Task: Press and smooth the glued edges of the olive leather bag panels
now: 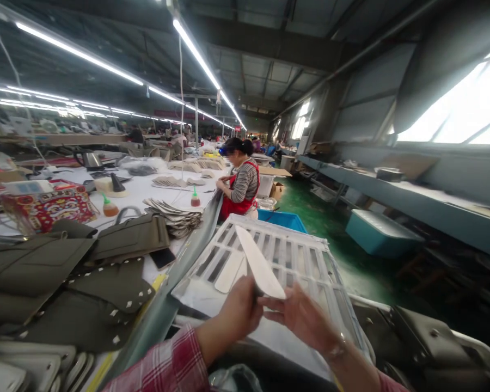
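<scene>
My left hand (242, 306) is closed on a long white flat piece (259, 264) with a rounded end, which is tilted upward in front of me. The fingers of my right hand (304, 318) lie at the piece's lower edge, slightly blurred, and seem to pinch it there. Beneath both hands is a white slatted plastic crate (310, 269) with pale sheet material on it. Another pale flat piece (229, 270) rests on the slats just beyond my left hand.
Dark olive cut pieces (110, 286) and stacked pale panels (173, 216) cover the table at left. Two glue bottles (110, 207), a patterned bag (51, 207) and a kettle (89, 159) stand there. A co-worker in a red apron (245, 188) sits ahead, near a blue bin (283, 220).
</scene>
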A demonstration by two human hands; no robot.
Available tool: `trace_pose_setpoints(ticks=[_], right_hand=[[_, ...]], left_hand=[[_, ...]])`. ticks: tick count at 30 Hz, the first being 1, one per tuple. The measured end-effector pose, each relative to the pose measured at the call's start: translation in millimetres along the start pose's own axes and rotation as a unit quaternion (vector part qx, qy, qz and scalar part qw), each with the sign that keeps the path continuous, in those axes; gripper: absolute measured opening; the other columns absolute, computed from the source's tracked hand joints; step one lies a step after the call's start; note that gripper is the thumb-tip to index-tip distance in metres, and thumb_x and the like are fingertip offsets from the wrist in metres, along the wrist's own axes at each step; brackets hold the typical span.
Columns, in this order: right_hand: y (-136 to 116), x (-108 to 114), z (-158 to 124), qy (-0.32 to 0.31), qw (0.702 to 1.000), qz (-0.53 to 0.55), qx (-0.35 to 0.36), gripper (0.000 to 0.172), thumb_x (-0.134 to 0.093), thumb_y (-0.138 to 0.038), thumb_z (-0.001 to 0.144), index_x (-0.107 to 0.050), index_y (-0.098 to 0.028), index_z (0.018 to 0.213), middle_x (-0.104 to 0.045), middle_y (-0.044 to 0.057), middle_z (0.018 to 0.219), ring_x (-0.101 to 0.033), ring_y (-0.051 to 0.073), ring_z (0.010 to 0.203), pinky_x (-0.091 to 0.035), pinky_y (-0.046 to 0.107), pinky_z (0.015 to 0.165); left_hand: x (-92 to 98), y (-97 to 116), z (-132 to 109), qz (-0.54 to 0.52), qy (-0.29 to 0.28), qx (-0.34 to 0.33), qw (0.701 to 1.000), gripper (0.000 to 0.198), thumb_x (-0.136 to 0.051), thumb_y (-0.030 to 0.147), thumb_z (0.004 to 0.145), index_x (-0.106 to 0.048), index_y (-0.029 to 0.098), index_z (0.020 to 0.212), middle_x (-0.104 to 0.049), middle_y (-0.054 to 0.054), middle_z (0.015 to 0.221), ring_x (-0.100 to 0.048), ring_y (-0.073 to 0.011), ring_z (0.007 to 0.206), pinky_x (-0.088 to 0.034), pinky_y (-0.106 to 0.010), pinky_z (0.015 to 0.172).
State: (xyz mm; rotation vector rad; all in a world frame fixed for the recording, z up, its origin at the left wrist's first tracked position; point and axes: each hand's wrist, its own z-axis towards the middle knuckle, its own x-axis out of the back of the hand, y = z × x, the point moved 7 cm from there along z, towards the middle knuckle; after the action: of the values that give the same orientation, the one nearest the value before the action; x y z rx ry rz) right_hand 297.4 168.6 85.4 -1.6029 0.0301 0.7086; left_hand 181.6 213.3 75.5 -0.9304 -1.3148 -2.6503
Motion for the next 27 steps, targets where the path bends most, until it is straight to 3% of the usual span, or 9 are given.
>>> trace_pose_setpoints(ticks=[2, 3, 5, 7, 9, 15, 19, 23, 27], right_hand=[[-26, -25, -21, -0.026, 0.982, -0.179, 0.06, 0.076, -0.029, -0.077, 0.078, -0.05, -0.019, 0.124, -0.049, 0.015, 0.131, -0.051, 0.029, 0.116, -0.043, 0.049, 0.094], [-42, -30, -32, 0.005, 0.946, -0.304, 0.11, 0.081, -0.034, -0.078, 0.075, -0.043, -0.019, 0.13, -0.043, 0.016, 0.136, -0.045, 0.031, 0.121, -0.039, 0.051, 0.098], [-70, -34, -57, 0.121, 0.793, -0.563, 0.198, 0.088, -0.056, -0.068, 0.071, -0.029, -0.019, 0.139, -0.032, 0.016, 0.143, -0.032, 0.031, 0.13, -0.03, 0.052, 0.106], [-77, -37, -76, 0.188, 0.632, -0.722, 0.21, 0.1, -0.069, -0.055, 0.067, -0.018, -0.016, 0.143, -0.025, 0.017, 0.146, -0.021, 0.032, 0.135, -0.023, 0.052, 0.109], [-62, -40, -83, 0.166, 0.578, -0.779, 0.175, 0.102, -0.069, -0.048, 0.069, -0.01, -0.015, 0.145, -0.026, 0.017, 0.145, -0.024, 0.031, 0.134, -0.028, 0.051, 0.108], [-18, -54, -104, 0.146, 0.592, -0.774, 0.17, 0.086, -0.057, -0.025, 0.076, -0.007, -0.013, 0.145, -0.031, 0.016, 0.143, -0.03, 0.029, 0.131, -0.032, 0.048, 0.106], [5, -56, -119, 0.123, 0.625, -0.745, 0.195, 0.076, -0.046, -0.019, 0.084, -0.003, -0.017, 0.146, -0.027, 0.014, 0.145, -0.026, 0.026, 0.133, -0.031, 0.048, 0.108], [28, -51, -130, 0.1, 0.654, -0.728, 0.183, 0.07, -0.043, -0.02, 0.087, -0.004, -0.018, 0.146, -0.03, 0.013, 0.144, -0.029, 0.025, 0.132, -0.034, 0.046, 0.107], [24, -61, -140, 0.097, 0.675, -0.705, 0.195, 0.072, -0.045, -0.018, 0.085, -0.006, -0.017, 0.146, -0.028, 0.013, 0.144, -0.028, 0.025, 0.132, -0.033, 0.045, 0.108]], left_hand=[[12.7, 5, -5, -0.067, 0.012, 0.04, 0.997, 0.045, -0.043, 0.013, 0.079, -0.044, 0.015, 0.123, -0.062, -0.011, 0.105, -0.059, -0.023, 0.099, -0.044, -0.041, 0.092], [19.6, 10, -7, -0.095, 0.004, 0.038, 0.995, 0.044, -0.042, 0.01, 0.078, -0.046, 0.015, 0.122, -0.062, -0.009, 0.106, -0.058, -0.0223, 0.101, -0.043, -0.04, 0.094], [29.8, 26, -13, -0.148, -0.058, -0.001, 0.987, 0.044, -0.045, 0.009, 0.077, -0.051, 0.016, 0.12, -0.06, -0.008, 0.115, -0.052, -0.0228, 0.112, -0.038, -0.04, 0.101], [35.0, 46, -23, -0.192, -0.144, -0.036, 0.97, 0.04, -0.047, 0.011, 0.079, -0.055, 0.016, 0.117, -0.059, -0.006, 0.118, -0.05, -0.0231, 0.116, -0.037, -0.039, 0.102], [39.6, 64, -35, -0.213, -0.2, -0.04, 0.956, 0.04, -0.047, 0.01, 0.08, -0.055, 0.016, 0.119, -0.059, -0.006, 0.117, -0.051, -0.0227, 0.114, -0.04, -0.038, 0.1], [63.2, 102, -67, -0.18, -0.212, -0.008, 0.96, 0.041, -0.048, 0.015, 0.085, -0.05, 0.016, 0.126, -0.06, -0.007, 0.117, -0.057, -0.0205, 0.105, -0.046, -0.036, 0.092], [74.1, 111, -99, -0.055, -0.211, 0.004, 0.976, 0.061, -0.061, 0.023, 0.079, -0.037, 0.02, 0.136, -0.058, -0.008, 0.121, -0.056, -0.0202, 0.107, -0.046, -0.034, 0.093], [72.7, 101, -130, 0.057, -0.164, 0.039, 0.984, 0.043, -0.054, 0.017, 0.083, -0.047, 0.021, 0.126, -0.064, -0.006, 0.109, -0.061, -0.0181, 0.097, -0.05, -0.031, 0.085], [80.4, 125, -144, 0.104, -0.094, -0.019, 0.99, 0.035, -0.051, 0.015, 0.086, -0.05, 0.022, 0.12, -0.066, -0.002, 0.101, -0.063, -0.0136, 0.089, -0.05, -0.023, 0.078]])
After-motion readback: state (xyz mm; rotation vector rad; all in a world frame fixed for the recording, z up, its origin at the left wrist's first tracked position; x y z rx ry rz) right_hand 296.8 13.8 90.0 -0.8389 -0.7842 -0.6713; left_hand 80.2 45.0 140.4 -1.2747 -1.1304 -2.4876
